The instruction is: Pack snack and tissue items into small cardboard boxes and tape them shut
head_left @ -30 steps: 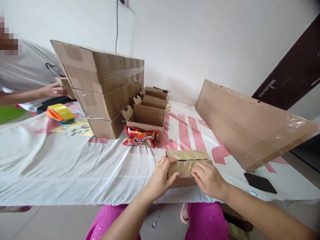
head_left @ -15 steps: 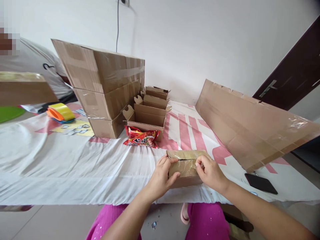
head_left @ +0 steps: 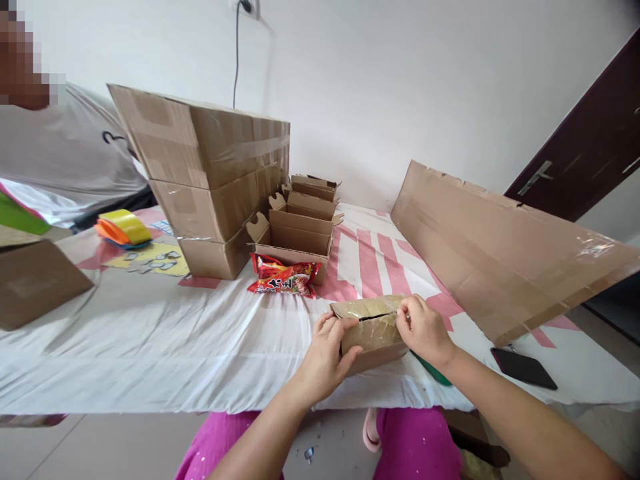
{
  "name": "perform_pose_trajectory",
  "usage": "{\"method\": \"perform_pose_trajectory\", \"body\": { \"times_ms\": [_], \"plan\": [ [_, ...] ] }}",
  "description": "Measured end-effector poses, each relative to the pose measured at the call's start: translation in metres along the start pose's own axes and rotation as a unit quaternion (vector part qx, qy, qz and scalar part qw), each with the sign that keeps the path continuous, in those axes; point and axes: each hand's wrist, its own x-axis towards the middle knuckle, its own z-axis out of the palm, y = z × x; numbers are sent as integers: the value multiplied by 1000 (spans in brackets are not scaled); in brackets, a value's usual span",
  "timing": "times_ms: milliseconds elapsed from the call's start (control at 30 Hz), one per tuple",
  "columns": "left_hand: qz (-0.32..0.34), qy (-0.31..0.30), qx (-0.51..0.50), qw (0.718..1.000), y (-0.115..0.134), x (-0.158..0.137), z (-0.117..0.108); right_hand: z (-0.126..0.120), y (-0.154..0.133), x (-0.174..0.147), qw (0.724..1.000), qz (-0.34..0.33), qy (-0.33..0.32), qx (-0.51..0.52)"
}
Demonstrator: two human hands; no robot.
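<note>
A small cardboard box [head_left: 373, 360] sits near the table's front edge, its top covered with clear, wrinkled tape. A dark slit runs along its top seam. My left hand [head_left: 330, 350] grips the box's left end, fingers on the top and thumb against the near side. At the right end of the seam, my right hand [head_left: 420, 327] is closed in a pinch on the packing tape [head_left: 377, 333]. Its fingers hide the exact spot held. Part of a flat green object [head_left: 433, 370] shows under my right wrist.
A red food packet [head_left: 285, 275] leans by open cardboard boxes [head_left: 300, 237]. Stacked boxes [head_left: 195, 207] rise at left, with yellow and orange strips [head_left: 123, 228] beside them. A cardboard panel [head_left: 490, 247] and black phone [head_left: 524, 368] are at right. Another person [head_left: 75, 153] and box [head_left: 37, 283] are far left.
My right hand has moved slightly right and up, and the slit in the box top looks longer. The box has tilted a little. At far left, the other person's box has come down to the table.
</note>
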Motion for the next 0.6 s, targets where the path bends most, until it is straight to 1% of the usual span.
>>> {"method": "perform_pose_trajectory", "body": {
  "times_ms": [67,267,433,600],
  "plan": [
    [-5,2,6,1000,2,1,0,4,3,2,1000,-1,5,-9],
    [-9,11,16,1000,5,3,1,10,16,3,998,58,19,-2],
    [10,17,18,1000,10,3,4,6,25,-8,993,110,34,30],
    [24,31,25,999,14,3,8,10,30,-16,983,162,52,67]
  ]
}}
